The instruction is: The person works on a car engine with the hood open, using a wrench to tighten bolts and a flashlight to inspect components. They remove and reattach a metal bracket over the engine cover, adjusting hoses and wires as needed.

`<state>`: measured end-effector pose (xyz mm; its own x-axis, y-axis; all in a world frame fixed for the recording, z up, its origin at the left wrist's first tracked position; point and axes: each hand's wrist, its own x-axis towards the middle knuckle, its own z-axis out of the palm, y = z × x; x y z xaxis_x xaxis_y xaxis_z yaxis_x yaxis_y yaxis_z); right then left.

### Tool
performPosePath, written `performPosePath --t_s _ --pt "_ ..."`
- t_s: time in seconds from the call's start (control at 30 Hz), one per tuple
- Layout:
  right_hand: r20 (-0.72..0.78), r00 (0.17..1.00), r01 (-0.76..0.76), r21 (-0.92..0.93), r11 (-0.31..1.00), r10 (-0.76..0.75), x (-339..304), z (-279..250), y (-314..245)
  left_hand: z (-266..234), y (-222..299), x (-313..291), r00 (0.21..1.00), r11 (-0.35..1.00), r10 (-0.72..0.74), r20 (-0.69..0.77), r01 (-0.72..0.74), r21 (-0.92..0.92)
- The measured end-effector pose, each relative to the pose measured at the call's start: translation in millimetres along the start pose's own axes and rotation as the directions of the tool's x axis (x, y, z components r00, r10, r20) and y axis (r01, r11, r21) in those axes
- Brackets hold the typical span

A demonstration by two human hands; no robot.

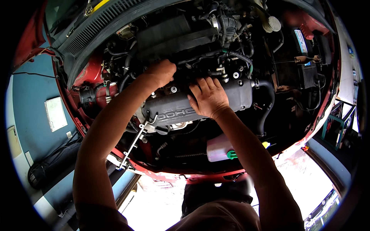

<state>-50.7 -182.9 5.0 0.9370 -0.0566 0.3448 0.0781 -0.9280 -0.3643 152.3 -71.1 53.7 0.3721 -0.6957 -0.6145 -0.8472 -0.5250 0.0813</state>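
Observation:
My left hand [161, 72] is closed, reaching in behind the dark grey valve cover [242, 94] of a car engine. Its fingertips point down among hoses and wiring, so whatever they grip is hidden. Flat on top of the cover rests my right hand [209, 96], fingers stretched toward the rear edge and nothing visible in it. Round silver bolts [174, 89] show along the cover between the two hands. Beyond my left hand lies a broad black plastic housing [169, 36].
A silver metal rail with short stubs [133, 148] leans at the front left. Near my right forearm is a pale reservoir with a green cap [219, 148]. A battery [306, 69] stands far right. On the cowl lies a ratchet [88, 8]. The red front edge [192, 178] borders the bay.

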Motion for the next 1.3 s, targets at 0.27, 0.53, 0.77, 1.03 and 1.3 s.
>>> performPosePath --t_s 0.27,0.53,0.77,1.03,1.3 --pt "0.059 0.998 0.002 0.008 1.0 -0.002 0.1 -4.1 -1.3 8.9 -11.6 4.5 0.999 0.999 0.013 0.046 -0.011 -0.036" --pt "0.071 0.997 -0.008 0.028 1.0 0.006 1.5 -4.0 0.6 16.2 -6.0 0.7 0.999 0.999 -0.024 0.022 0.025 -0.043" --pt "0.074 0.997 -0.012 0.009 1.0 0.011 1.6 -4.3 0.7 5.0 -10.0 16.6 0.996 0.998 0.014 0.086 -0.008 -0.067" --pt "0.046 0.999 -0.003 0.014 1.0 0.002 1.4 -3.6 -0.6 6.9 -10.3 8.6 0.995 0.999 0.018 0.099 -0.013 -0.048" --pt "0.028 1.0 -0.014 0.023 1.0 0.013 1.8 -1.2 0.4 10.7 -18.3 12.5 0.997 0.992 0.054 0.062 -0.046 -0.119"
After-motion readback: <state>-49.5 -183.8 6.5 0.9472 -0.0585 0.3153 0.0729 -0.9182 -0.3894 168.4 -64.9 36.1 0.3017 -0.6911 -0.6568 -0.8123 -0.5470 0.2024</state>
